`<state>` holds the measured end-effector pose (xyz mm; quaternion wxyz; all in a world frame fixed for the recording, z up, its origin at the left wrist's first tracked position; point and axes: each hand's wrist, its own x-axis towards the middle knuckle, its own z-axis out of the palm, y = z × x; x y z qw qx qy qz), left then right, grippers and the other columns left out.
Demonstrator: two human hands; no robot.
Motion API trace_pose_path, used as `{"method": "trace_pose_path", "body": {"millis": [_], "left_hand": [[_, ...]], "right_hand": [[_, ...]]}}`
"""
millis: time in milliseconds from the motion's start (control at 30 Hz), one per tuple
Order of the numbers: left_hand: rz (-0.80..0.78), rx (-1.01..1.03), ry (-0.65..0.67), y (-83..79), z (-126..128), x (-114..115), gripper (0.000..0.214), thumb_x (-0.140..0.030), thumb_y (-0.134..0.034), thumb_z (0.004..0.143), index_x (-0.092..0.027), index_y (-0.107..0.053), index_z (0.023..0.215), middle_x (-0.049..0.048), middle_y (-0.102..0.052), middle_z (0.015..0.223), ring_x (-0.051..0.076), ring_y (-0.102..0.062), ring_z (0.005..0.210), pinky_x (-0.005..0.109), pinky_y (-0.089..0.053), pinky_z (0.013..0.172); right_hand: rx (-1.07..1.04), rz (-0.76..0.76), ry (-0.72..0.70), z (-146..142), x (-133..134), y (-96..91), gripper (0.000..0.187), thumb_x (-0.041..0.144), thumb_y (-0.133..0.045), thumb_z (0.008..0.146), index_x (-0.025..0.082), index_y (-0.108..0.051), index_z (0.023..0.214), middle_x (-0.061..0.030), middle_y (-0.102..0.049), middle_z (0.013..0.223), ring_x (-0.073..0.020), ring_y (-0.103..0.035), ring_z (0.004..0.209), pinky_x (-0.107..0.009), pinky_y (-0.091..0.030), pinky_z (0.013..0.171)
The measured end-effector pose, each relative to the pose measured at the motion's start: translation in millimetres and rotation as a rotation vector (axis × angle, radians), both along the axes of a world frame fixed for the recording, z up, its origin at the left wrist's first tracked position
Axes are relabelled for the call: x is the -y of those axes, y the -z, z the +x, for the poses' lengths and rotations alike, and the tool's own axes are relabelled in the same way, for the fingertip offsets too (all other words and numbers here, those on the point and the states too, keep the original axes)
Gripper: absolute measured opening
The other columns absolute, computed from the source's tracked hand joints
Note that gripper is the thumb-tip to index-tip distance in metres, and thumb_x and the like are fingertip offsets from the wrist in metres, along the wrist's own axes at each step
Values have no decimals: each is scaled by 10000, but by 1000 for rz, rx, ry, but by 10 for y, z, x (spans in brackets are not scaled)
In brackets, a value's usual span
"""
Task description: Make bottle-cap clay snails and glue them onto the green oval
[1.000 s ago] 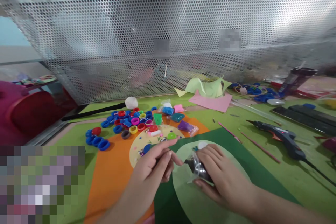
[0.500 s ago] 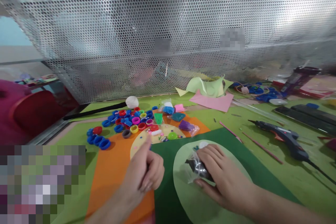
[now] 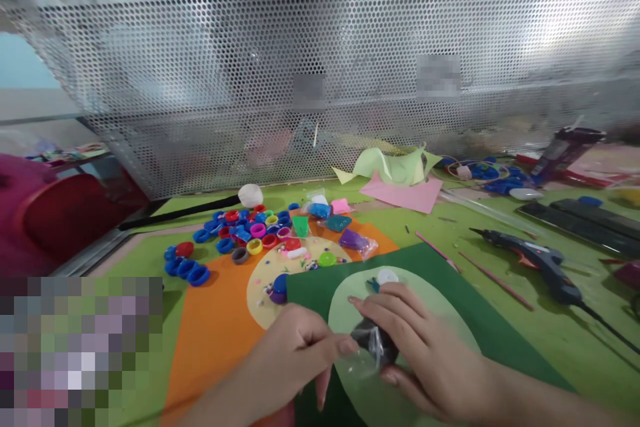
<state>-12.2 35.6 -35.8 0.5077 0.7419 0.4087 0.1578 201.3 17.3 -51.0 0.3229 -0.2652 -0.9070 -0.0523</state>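
Right hand (image 3: 425, 340) is curling over a clear plastic packet (image 3: 377, 347) of black material, thumb below and fingers above, holding it only partly closed around the bulk. Packet is lying under the palm's left side, its left end poking out past the fingers, above the pale green circle (image 3: 450, 307) on the dark green sheet (image 3: 425, 257). Left hand (image 3: 295, 360) is bringing its thumb to that exposed end; whether it is pinching the film cannot be told. Its forefinger is pointing downward.

Containers: a purple packet (image 3: 353, 240), a teal packet (image 3: 339, 223) and a blue packet (image 3: 320, 210) are lying beyond, each wrapping coloured material in clear film. Open bottle caps (image 3: 257, 230) are clustering at left, partly on the orange sheet (image 3: 220, 313). One blue cap (image 3: 280, 285) is sitting on the cream circle (image 3: 263, 273).

Versus half a second earlier: left hand is now meeting the packet, having been apart over the orange sheet; right fingers are now reaching further left across the packet; the blue cap is now showing clearly.
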Motion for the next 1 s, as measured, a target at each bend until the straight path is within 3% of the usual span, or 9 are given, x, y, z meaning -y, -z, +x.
{"method": "trace_pose_path", "body": {"millis": [133, 267, 433, 633, 833, 1000], "left_hand": [[68, -39, -12, -60, 32, 19, 662, -593, -413, 852, -186, -477, 334, -34, -327, 327, 100, -362, 387, 228, -279, 440], [127, -124, -46, -47, 24, 28, 614, -500, -447, 871, -187, -477, 344, -44, -312, 316, 102, -370, 382, 224, -298, 450], [330, -247, -12, -12, 48, 82, 541, -365, -465, 879, -171, -566, 385, -33, -389, 368, 100, -437, 421, 217, -308, 474], [284, -315, 20, 10, 84, 121, 507, -247, -442, 879, -169, -601, 403, -16, -463, 419, 117, -499, 477, 218, -323, 502], [233, -227, -33, -149, -67, -18, 573, -478, -380, 913, -172, -655, 515, -22, -421, 431, 121, -428, 477, 223, -279, 472], [355, -269, 0, -136, -16, 55, 384, -536, -557, 804, -169, -567, 690, -65, -395, 537, 99, -362, 485, 219, -205, 451]], "right_hand": [[-33, -62, -12, -1, 0, -1, 429, 349, -352, 947, 94, -357, 1293, -151, -623, 1073, -249, -567, 1016, -383, -479, 868], [-7, -30, -4, -23, 2, 20, 402, 375, -325, 965, 84, -439, 1218, -145, -644, 1017, -227, -594, 963, -342, -504, 830], [27, 10, -27, -67, -6, 57, 402, 378, -358, 962, 74, -519, 1170, -139, -648, 981, -224, -596, 934, -341, -509, 818], [-1, -5, -88, -126, 8, 80, 390, 375, -359, 966, 66, -540, 1120, -128, -657, 949, -215, -607, 896, -331, -516, 810], [-223, -296, 72, -94, 35, 28, 234, 235, -483, 890, 187, -488, 1119, -71, -643, 982, -175, -614, 892, -273, -526, 739], [-386, -598, 60, -79, 60, 14, 152, 216, -507, 822, 227, -479, 971, -2, -594, 790, -149, -565, 671, -253, -482, 575]]}}
